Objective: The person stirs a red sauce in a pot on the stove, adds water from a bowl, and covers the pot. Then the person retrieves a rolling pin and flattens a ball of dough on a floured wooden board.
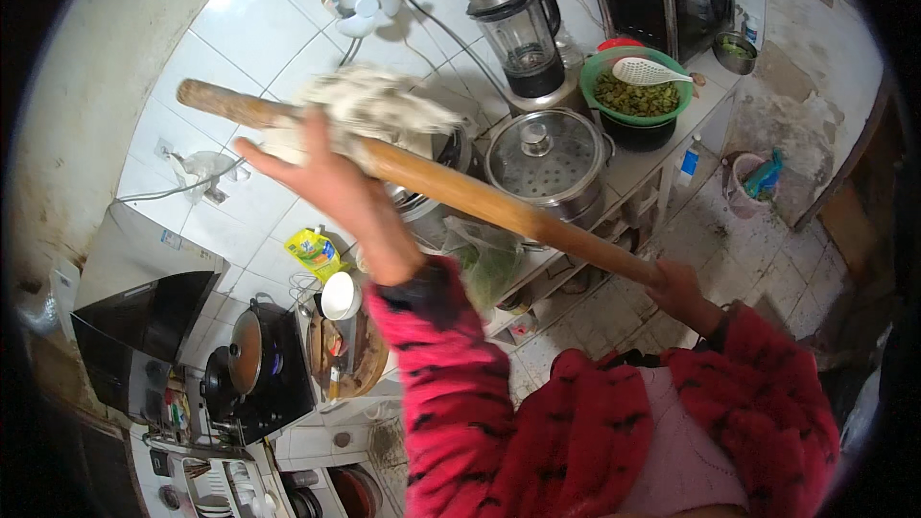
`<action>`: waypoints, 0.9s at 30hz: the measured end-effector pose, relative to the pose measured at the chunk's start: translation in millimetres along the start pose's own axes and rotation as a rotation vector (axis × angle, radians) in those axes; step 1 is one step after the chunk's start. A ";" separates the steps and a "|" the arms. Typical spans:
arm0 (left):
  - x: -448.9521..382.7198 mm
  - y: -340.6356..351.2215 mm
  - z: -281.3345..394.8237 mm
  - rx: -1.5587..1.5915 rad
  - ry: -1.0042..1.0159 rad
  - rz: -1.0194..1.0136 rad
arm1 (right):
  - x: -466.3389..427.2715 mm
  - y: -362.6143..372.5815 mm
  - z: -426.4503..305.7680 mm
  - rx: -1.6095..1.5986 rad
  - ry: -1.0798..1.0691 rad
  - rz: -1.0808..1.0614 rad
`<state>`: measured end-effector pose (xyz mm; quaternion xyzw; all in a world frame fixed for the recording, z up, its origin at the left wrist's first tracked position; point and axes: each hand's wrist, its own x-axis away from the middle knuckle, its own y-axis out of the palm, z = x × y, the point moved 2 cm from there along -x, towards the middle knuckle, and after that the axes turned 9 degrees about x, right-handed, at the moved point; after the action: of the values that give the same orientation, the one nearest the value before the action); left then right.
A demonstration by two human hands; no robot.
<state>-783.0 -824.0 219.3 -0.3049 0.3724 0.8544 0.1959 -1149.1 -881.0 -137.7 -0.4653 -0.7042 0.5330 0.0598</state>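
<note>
A long wooden rolling pin [460, 183] slants across the view, raised above the counter. Around its far part hangs a pale, floury mass that looks like a dough sheet [381, 101], blurred by motion. My left hand [331, 180] lies against the pin and the dough, thumb and one finger spread. Its other fingers are hidden, so whether it grips is unclear. My right hand [680, 291] is closed around the near end of the pin. Partly hidden under the dough and pin stands a metal pot or cooker [428, 219].
A lidded steamer pot [547, 158], a blender [514, 36] and a green basin of chopped vegetables [637, 97] line the counter. At left, a lidded pan [246, 352] sits on the stove near a blue flame. A knife [336, 370] and white bowl [341, 296] rest on a round board [370, 349].
</note>
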 end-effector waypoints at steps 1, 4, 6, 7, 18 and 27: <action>-21.5 3.3 9.8 0.131 -0.037 -0.040 | 20.4 -1.9 16.9 0.015 0.004 -0.005; -72.6 14.5 34.6 0.236 -0.153 -0.104 | 65.6 -0.8 52.4 0.005 0.008 0.033; -76.1 24.0 38.6 0.343 -0.261 -0.160 | 82.7 -0.5 64.2 -0.052 0.032 0.039; -67.2 28.8 37.9 0.412 -0.299 -0.170 | 86.1 -0.6 67.0 -0.098 0.053 0.023; 255.0 73.4 -21.7 -0.022 -0.561 -0.602 | 28.9 3.0 15.5 -0.600 0.206 -0.145; 265.8 30.1 -12.5 -0.368 -0.248 -1.066 | -26.3 -140.0 36.3 -1.057 0.069 0.098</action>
<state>-991.1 -824.3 50.8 -0.3769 -0.0132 0.7178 0.5853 -1238.3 -925.0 -29.4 -0.4815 -0.8518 0.0920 -0.1845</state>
